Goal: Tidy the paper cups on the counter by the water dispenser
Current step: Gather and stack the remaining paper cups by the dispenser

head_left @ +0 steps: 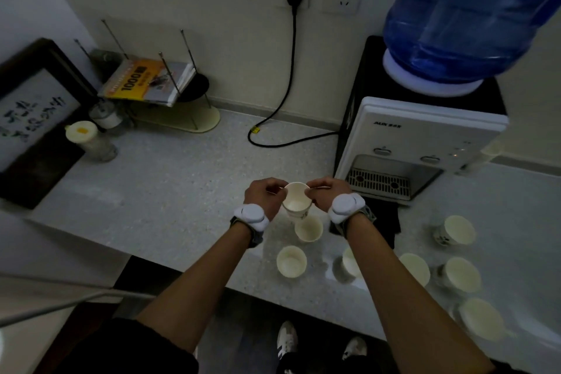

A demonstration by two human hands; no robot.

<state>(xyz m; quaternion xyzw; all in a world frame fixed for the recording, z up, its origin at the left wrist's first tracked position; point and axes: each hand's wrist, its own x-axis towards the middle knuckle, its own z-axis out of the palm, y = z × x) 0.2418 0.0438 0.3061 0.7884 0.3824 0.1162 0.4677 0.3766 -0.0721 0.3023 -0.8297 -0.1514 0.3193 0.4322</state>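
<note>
Hands: my left hand [264,195] and right hand [325,193] pinch one paper cup [297,200] by its rim, lifted above the table [182,179].
Why: probably to nest it into the cup below [308,228].
Loose cups: scattered upright beside the water dispenser [422,136].

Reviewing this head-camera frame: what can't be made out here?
- Held cup: print unreadable, too small; left hand and right hand cover its rim sides.
- Cup behind the right forearm: half hidden.
- Water bottle: top cut off by the frame edge.
</note>
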